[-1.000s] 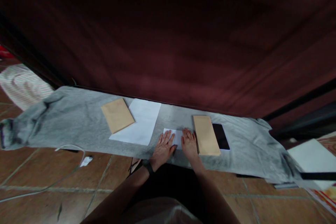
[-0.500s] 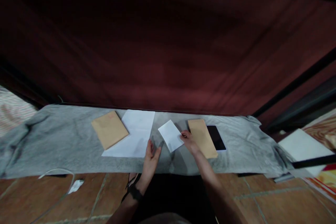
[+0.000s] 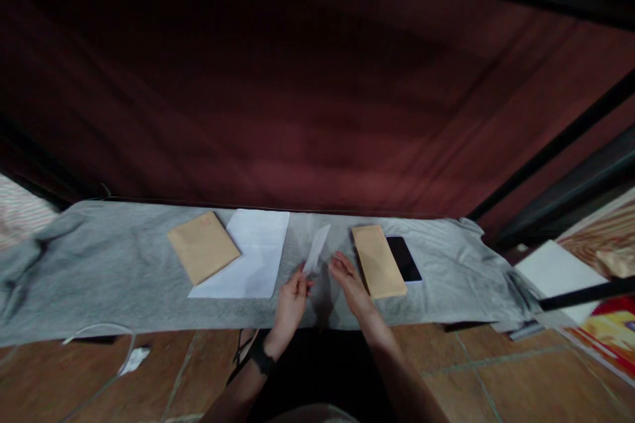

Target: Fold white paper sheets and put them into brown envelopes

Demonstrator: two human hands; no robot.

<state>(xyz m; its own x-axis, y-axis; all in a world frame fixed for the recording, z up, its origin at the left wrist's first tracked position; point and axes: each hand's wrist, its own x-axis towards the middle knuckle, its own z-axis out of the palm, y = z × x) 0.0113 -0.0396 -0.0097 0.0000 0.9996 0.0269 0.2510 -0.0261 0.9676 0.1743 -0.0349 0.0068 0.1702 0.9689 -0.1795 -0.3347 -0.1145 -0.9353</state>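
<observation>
A folded white sheet of paper (image 3: 317, 248) is held by its lower end in my left hand (image 3: 292, 297), tilted so that I see it nearly edge-on. My left fingers are closed on it. To the right of the paper, my right hand (image 3: 348, 279) is open, its fingers loosely extended and apart from the sheet. A brown envelope-like packet (image 3: 380, 261) lies just right of that hand. On the left, larger white paper (image 3: 258, 261) lies flat, partly covered by another brown packet (image 3: 204, 248).
A dark-screened phone or tablet (image 3: 404, 259) lies beside the right packet. All rest on a grey cloth (image 3: 124, 271) over a long narrow surface, with a dark red panel (image 3: 297, 112) behind. A white cable (image 3: 129, 344) hangs at the front left, above a tiled floor (image 3: 446, 363).
The folded paper has gone from my right hand to my left and turned from facing me to nearly edge-on. My right hand has let go of it.
</observation>
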